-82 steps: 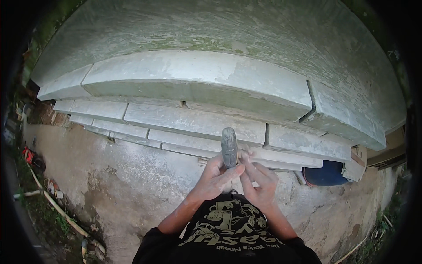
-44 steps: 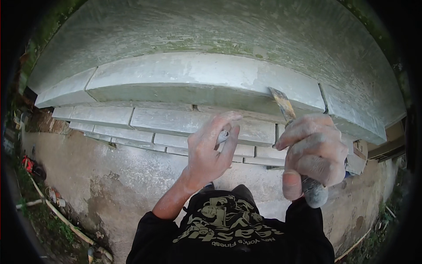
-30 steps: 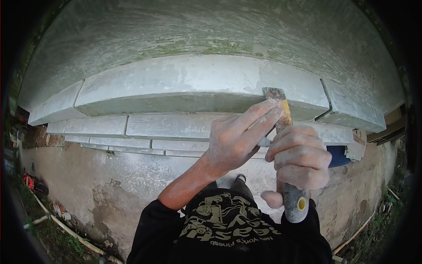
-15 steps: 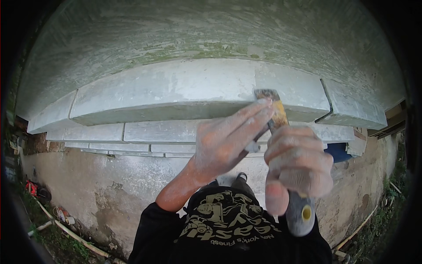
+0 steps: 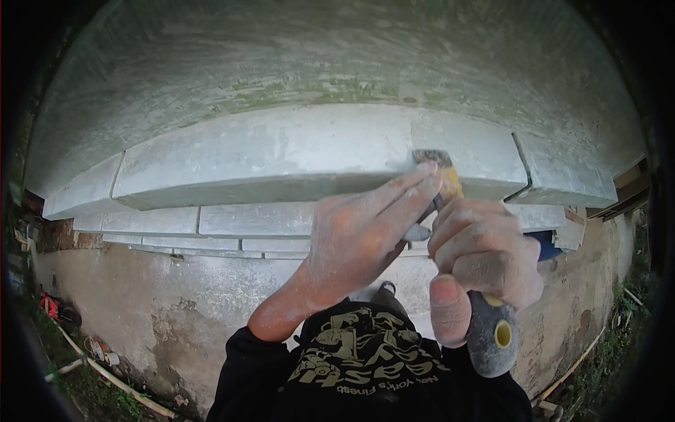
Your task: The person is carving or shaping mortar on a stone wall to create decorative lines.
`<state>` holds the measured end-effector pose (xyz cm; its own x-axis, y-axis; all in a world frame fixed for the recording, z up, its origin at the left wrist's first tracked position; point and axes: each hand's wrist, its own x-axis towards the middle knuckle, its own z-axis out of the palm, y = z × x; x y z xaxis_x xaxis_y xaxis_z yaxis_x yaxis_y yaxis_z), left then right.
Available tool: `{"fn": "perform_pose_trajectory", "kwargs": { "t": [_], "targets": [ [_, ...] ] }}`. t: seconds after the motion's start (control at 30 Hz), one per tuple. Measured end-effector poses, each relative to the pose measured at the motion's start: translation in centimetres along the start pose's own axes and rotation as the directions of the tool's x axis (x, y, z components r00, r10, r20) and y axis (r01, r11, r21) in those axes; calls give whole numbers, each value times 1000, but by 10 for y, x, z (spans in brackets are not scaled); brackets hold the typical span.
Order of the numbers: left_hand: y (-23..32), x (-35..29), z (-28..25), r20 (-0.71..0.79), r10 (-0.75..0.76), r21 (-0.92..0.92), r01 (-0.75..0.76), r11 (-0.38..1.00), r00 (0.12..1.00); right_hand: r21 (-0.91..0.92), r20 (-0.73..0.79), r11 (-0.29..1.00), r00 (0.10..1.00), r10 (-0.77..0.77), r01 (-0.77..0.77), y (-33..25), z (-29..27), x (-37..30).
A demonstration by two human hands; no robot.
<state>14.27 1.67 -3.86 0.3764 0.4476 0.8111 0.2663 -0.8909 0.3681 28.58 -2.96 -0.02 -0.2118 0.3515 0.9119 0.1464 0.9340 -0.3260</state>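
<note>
My right hand (image 5: 485,253) is wrapped round the grip of a hammer (image 5: 494,344). It has a dark, rusty head, a yellow neck and a grey handle end with a yellow-rimmed hole. The head is over the front edge of a pale, dusty block (image 5: 281,144). My left hand (image 5: 358,235) reaches in from the left, fingers extended and pressed together, their tips at the hammer's neck. The thumb is bent beneath, and a dark shape shows between thumb and fingers. What the left hand pinches is mostly hidden. White dust coats both hands.
A rough grey-green wall (image 5: 330,53) rises behind the block. Lower rows of pale blocks (image 5: 256,219) run below it. A blue object (image 5: 547,244) is at right. Pale poles (image 5: 119,380) and a red object (image 5: 49,306) lie at lower left, plants at both sides.
The hammer's handle end has swung slightly to the right, and my right hand has turned with it. The block appears slightly lower in view. My left hand keeps its grip near the neck.
</note>
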Motion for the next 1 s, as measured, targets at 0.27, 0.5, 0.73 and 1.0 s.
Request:
{"fn": "perform_pose_trajectory", "kwargs": {
  "t": [0.27,0.5,0.73,1.0],
  "targets": [
    [1,2,-3,55,-81,11,80,997,995,-73,-63,997,997,35,-39,6,3,3],
    [-2,1,0,40,-195,-14,196,981,980,-71,-136,995,989,64,-74,-1,10,-2],
    [-4,5,4,-19,-98,77,99,992,995,-251,-163,968,986,-37,-5,13,12,-6],
    [9,-5,-13,68,-189,67,185,980,980,-288,-198,958,979,-49,-10,10,15,-5]
  ]
}}
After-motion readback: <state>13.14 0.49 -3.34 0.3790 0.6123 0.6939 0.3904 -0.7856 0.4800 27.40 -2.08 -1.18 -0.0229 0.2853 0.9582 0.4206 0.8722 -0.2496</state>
